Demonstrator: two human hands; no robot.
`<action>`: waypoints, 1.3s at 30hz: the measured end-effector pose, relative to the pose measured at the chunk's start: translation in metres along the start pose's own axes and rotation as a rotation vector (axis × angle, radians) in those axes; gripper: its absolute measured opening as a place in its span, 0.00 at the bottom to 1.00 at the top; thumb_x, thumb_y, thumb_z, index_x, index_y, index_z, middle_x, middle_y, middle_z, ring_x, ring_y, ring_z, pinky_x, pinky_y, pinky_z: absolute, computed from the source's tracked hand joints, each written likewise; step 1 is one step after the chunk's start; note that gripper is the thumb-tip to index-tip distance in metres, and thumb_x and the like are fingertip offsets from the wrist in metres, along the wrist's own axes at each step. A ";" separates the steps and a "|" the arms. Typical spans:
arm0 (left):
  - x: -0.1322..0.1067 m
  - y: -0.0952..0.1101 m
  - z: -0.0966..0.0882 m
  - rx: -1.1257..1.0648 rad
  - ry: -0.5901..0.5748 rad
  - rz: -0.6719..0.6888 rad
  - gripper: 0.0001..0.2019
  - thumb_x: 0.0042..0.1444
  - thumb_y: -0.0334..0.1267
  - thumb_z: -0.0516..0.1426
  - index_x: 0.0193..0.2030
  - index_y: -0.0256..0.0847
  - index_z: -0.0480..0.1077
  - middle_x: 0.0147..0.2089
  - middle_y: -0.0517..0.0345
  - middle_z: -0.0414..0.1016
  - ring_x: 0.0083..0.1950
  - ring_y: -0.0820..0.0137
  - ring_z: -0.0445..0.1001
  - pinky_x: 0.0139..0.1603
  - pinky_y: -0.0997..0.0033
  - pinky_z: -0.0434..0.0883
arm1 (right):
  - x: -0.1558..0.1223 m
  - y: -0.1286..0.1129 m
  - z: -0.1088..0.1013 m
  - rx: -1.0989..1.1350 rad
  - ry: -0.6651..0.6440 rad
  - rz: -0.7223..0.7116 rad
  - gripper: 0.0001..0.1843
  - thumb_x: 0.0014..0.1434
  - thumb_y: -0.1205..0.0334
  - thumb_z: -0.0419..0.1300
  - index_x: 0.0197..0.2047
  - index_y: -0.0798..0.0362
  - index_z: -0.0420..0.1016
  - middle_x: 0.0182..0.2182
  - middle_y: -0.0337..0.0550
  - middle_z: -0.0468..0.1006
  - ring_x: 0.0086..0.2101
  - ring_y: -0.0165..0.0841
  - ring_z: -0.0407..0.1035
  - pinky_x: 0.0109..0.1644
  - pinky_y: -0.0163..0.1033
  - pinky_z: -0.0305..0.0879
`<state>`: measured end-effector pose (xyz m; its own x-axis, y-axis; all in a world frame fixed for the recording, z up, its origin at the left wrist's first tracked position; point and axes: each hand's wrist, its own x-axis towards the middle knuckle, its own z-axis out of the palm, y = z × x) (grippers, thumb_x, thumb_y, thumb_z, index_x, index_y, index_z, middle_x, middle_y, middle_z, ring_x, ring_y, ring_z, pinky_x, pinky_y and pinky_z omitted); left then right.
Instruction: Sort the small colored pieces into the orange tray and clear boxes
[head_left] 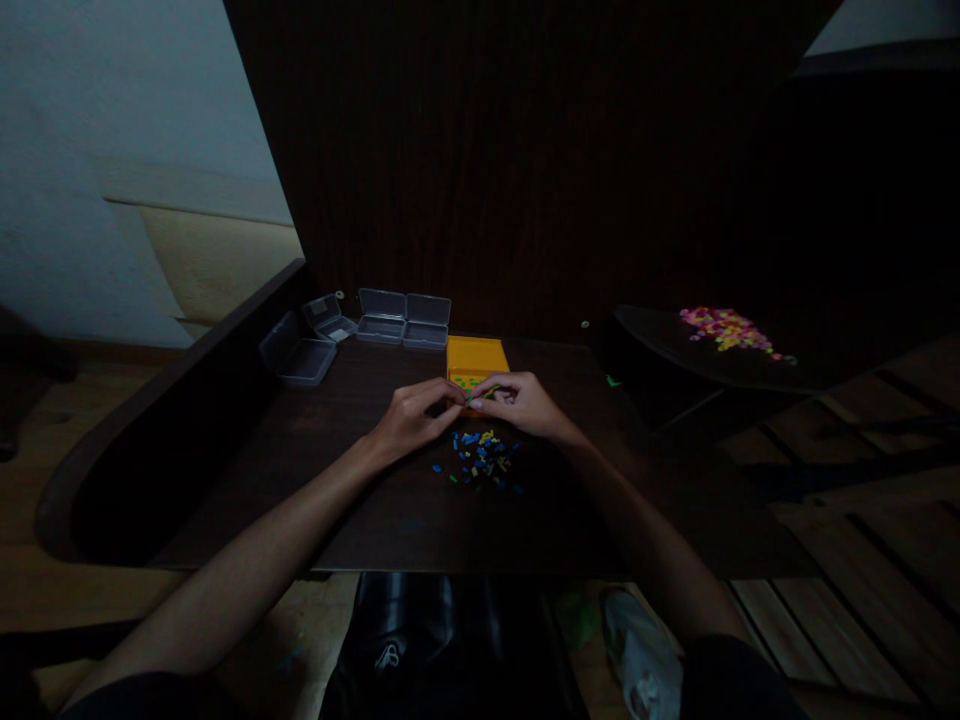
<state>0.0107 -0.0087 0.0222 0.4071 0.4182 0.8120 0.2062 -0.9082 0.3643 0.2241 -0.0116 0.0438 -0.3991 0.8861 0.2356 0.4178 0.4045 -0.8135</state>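
Observation:
My left hand (pixel 415 412) and my right hand (pixel 519 400) meet over the dark table (pixel 315 480), fingertips pinched together at a small piece that I cannot make out. Just behind them lies an orange tray (pixel 475 356) with some small green and yellow pieces in it. Below my hands a loose heap of small blue, yellow and green pieces (pixel 480 458) is scattered on the table.
Several clear plastic boxes stand open at the back left: one pair (pixel 403 319), a small one (pixel 328 316) and a larger one (pixel 297 355). On a dark round surface at the right lies a pile of pink and yellow pieces (pixel 726 329). A dark wooden panel rises behind the table.

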 end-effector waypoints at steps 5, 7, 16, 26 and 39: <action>-0.001 -0.001 0.002 0.007 0.009 -0.001 0.01 0.59 0.30 0.59 0.37 0.36 0.72 0.36 0.54 0.80 0.37 0.72 0.79 0.40 0.73 0.77 | 0.001 0.000 0.000 -0.035 0.005 -0.016 0.21 0.54 0.47 0.65 0.37 0.58 0.81 0.17 0.32 0.61 0.20 0.24 0.49 0.24 0.33 0.42; -0.001 -0.001 0.002 0.016 0.010 -0.017 0.01 0.59 0.31 0.59 0.38 0.36 0.72 0.35 0.54 0.79 0.36 0.72 0.79 0.39 0.73 0.77 | 0.001 0.001 0.001 -0.052 0.014 -0.032 0.21 0.55 0.46 0.65 0.36 0.58 0.81 0.17 0.32 0.60 0.20 0.24 0.49 0.24 0.33 0.43; 0.000 0.000 0.004 0.033 0.001 -0.066 0.05 0.58 0.34 0.61 0.40 0.36 0.71 0.36 0.55 0.79 0.36 0.72 0.78 0.39 0.74 0.76 | 0.002 0.002 0.000 -0.088 0.008 -0.085 0.19 0.56 0.48 0.64 0.36 0.58 0.82 0.18 0.34 0.64 0.21 0.24 0.52 0.24 0.32 0.45; 0.001 -0.001 0.000 0.080 0.007 -0.081 0.11 0.56 0.35 0.63 0.45 0.37 0.70 0.38 0.56 0.79 0.38 0.72 0.79 0.41 0.73 0.76 | 0.001 0.007 -0.001 -0.079 0.008 -0.053 0.19 0.58 0.49 0.63 0.38 0.57 0.83 0.22 0.39 0.73 0.23 0.26 0.58 0.26 0.32 0.52; 0.000 0.000 0.003 0.056 0.010 -0.082 0.12 0.58 0.33 0.61 0.49 0.36 0.69 0.41 0.53 0.82 0.40 0.71 0.81 0.44 0.73 0.78 | 0.001 0.008 0.002 0.051 -0.006 0.023 0.20 0.57 0.48 0.63 0.39 0.58 0.82 0.32 0.47 0.81 0.30 0.32 0.71 0.33 0.35 0.65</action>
<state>0.0131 -0.0089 0.0211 0.3784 0.4903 0.7851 0.2878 -0.8684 0.4037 0.2253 -0.0077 0.0363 -0.3948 0.8936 0.2133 0.3852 0.3718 -0.8446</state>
